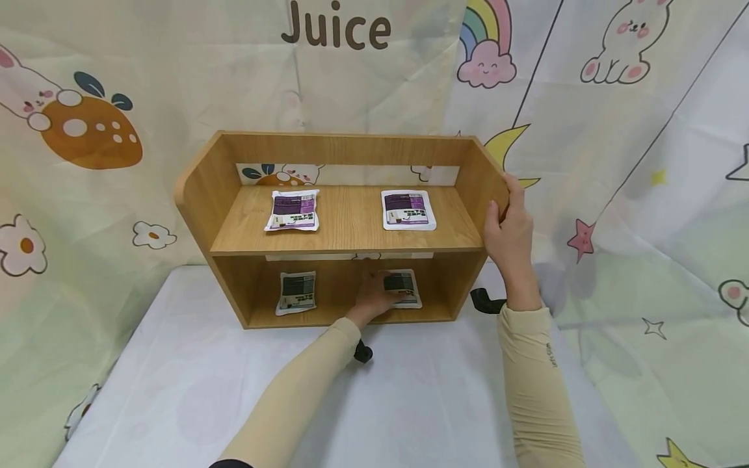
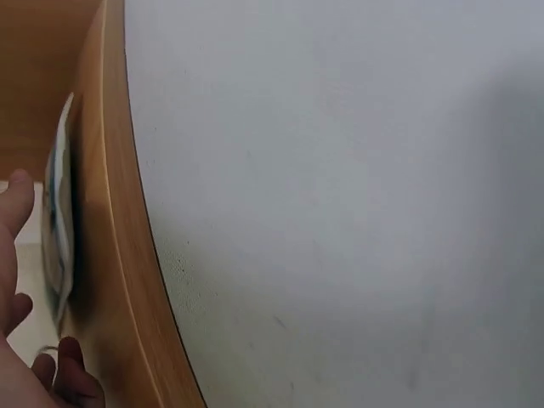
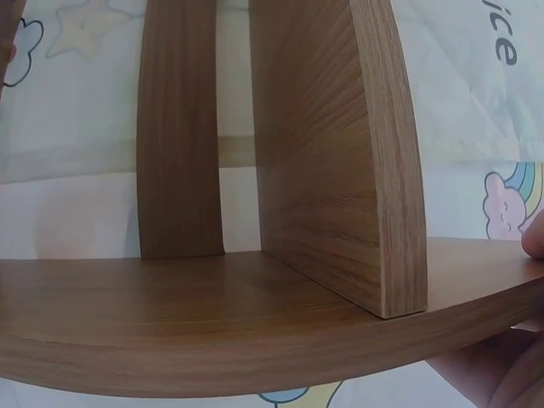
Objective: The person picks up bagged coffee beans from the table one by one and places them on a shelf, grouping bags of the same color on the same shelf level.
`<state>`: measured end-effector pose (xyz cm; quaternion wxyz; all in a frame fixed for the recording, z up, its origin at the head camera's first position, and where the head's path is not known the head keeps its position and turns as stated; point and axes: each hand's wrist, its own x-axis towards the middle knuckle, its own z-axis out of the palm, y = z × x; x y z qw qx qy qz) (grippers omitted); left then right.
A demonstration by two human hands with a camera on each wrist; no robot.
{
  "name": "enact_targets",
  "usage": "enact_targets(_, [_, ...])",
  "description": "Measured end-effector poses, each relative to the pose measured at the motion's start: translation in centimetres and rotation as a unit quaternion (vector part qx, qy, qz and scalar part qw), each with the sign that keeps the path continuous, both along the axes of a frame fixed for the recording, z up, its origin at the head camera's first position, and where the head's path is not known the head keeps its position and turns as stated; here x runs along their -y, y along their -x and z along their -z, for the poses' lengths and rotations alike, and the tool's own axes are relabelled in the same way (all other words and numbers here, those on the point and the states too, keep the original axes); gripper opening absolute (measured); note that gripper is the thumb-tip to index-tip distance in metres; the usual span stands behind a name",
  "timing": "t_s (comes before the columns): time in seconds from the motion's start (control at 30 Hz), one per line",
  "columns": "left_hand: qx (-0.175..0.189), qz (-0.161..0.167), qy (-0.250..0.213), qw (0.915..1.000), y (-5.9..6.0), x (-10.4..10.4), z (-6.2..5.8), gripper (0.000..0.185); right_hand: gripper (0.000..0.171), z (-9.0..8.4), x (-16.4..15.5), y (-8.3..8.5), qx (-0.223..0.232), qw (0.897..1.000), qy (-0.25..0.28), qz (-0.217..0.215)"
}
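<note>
A two-tier wooden shelf stands with white, dark-labelled packets on both tiers. My left hand reaches into the lower tier, its fingers over the lower right packet. In the left wrist view the thumb and fingers are spread beside that packet, which lies flat on the wooden board. My right hand grips the shelf's right side panel, thumb on the inner face and fingers outside. The right wrist view shows part of the hand around the panel's edge.
An upper left packet, an upper right packet and a lower left packet lie on the shelf. A white-covered table is underneath. Black feet show near the shelf's front. A printed cloth hangs behind.
</note>
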<state>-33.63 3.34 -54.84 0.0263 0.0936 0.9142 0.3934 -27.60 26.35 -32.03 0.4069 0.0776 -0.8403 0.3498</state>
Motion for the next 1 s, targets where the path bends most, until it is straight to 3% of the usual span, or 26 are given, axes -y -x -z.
enact_targets(0.23, [-0.086, 0.049, 0.055, 0.9936, -2.2, 1.7, -1.2, 0.073, 0.049, -0.2, 0.2, 0.2, -0.003, 1.000, -0.002, -0.003])
enact_targets(0.47, [-0.059, 0.091, 0.054, 0.9926, -5.3, 4.7, -1.4, 0.066, 0.050, -0.1, 0.0, 0.0, 0.013, 1.000, 0.005, 0.000])
enact_targets(0.73, [-0.057, 0.088, 0.076, 0.9915, -8.9, 9.8, -1.9, 0.060, 0.050, -0.6, -0.2, 0.0, 0.004, 1.000, 0.004, -0.010])
enact_targets(1.0, [-0.078, 0.050, 0.091, 0.9915, -12.4, 15.7, -2.2, 0.052, 0.051, -0.1, -0.2, -0.1, 0.008, 1.000, 0.001, -0.010])
